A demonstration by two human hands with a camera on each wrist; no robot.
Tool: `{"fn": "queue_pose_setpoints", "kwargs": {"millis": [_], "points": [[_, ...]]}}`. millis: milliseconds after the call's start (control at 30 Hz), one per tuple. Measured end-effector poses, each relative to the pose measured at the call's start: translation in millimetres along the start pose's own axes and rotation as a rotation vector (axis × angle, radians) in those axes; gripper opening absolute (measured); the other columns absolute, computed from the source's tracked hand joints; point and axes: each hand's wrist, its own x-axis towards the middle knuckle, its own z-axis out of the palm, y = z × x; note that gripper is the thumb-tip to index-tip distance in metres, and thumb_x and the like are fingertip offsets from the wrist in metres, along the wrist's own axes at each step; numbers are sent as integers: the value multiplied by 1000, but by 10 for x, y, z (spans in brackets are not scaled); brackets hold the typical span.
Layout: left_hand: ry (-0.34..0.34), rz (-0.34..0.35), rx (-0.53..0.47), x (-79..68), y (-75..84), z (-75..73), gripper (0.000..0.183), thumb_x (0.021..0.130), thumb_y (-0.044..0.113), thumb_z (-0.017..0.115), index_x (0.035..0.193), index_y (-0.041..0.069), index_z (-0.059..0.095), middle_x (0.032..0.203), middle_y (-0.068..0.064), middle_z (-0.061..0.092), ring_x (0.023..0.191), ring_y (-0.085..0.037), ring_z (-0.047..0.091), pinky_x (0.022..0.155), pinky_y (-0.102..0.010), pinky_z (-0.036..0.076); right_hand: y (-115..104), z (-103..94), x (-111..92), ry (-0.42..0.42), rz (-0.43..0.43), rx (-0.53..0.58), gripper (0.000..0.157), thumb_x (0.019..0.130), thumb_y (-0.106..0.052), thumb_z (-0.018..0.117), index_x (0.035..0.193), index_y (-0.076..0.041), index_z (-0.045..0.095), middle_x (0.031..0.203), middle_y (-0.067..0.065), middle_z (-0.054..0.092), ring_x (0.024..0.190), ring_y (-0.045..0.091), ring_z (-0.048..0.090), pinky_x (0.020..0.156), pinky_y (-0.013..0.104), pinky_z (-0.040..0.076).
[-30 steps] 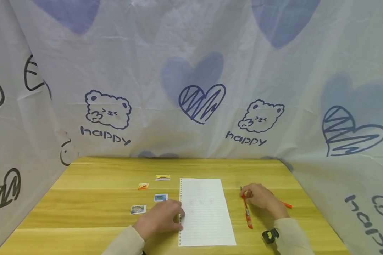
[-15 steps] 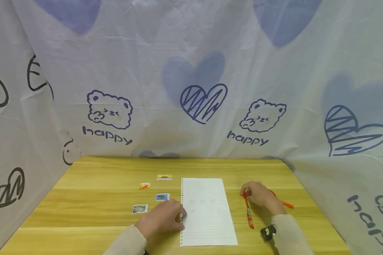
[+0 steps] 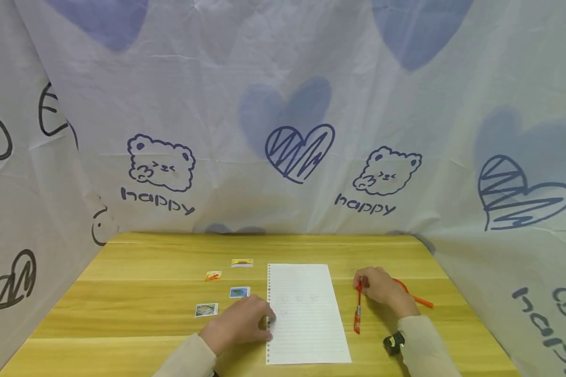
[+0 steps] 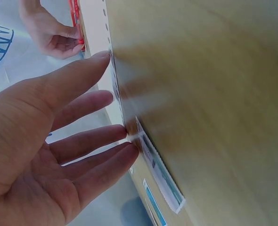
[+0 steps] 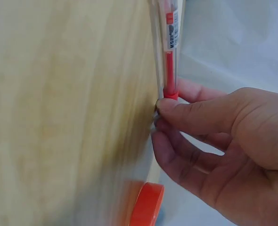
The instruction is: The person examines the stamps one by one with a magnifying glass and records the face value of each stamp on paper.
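A red pen (image 3: 357,320) lies at the right of the table, its clear barrel (image 5: 172,70) showing a red refill. My right hand (image 3: 381,288) pinches its far end between thumb and fingers. Left of it is a white lined sheet (image 3: 306,335) with punched holes and faint reddish marks. At the sheet's left edge, my left hand (image 3: 240,320) rests with thumb and fingers apart, fingertips by the holes; nothing is in its grasp. Stamp-like pictures lie beside this hand, the nearest being a greyish one (image 3: 206,310) and a blue one (image 3: 239,292).
Further back on the wood-grain table (image 3: 137,293) are an orange picture (image 3: 213,276) and a yellow one (image 3: 242,263). An orange curved rim with a straight handle (image 3: 423,302) lies behind my right hand, partly hidden. A printed white cloth (image 3: 226,173) hangs behind the table.
The pen's near end has swung to the left, so the pen now lies almost straight toward me. My right hand has shifted slightly; my left hand stays on the sheet's edge.
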Motion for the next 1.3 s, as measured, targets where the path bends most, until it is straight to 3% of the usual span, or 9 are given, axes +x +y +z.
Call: {"fn": "queue_pose_setpoints", "kwargs": {"millis": [233, 400, 667, 1000, 1300], "points": [[3, -6, -4, -3, -7, -14, 24, 76, 17, 90, 98, 10, 82, 80, 5, 70, 69, -3, 48, 64, -19, 43, 55, 10, 20, 44, -21, 31, 26, 80, 13, 72, 85, -12, 71, 79, 7, 65, 75, 14, 54, 69, 29, 45], [2, -10, 4, 1, -5, -5, 25, 77, 18, 89, 99, 10, 82, 82, 4, 71, 70, -3, 48, 65, -19, 43, 113, 27, 27, 117, -71, 51, 23, 79, 11, 74, 85, -11, 69, 75, 2, 64, 74, 13, 56, 71, 29, 47], [-1, -16, 2, -1, -2, -4, 26, 77, 18, 90, 100, 9, 82, 80, 5, 70, 69, -3, 48, 64, -19, 43, 78, 0, 39, 176, -128, 37, 21, 91, 3, 72, 97, -14, 61, 79, 5, 70, 68, 11, 55, 65, 26, 45], [-2, -27, 2, 4, 0, 2, 28, 78, 19, 89, 103, 9, 82, 84, 3, 72, 70, -3, 49, 65, -19, 43, -128, -65, 34, 94, -162, 148, 15, 97, 3, 63, 105, -8, 57, 86, 18, 69, 60, 6, 53, 56, 22, 45], [-5, -33, -13, -8, 19, -21, 28, 78, 19, 89, 103, 8, 82, 86, 2, 73, 72, -4, 50, 66, -20, 44, -240, -43, 79, 38, -193, 223, 6, 102, 2, 57, 104, -3, 53, 78, 9, 63, 63, 5, 54, 57, 21, 45]]}}
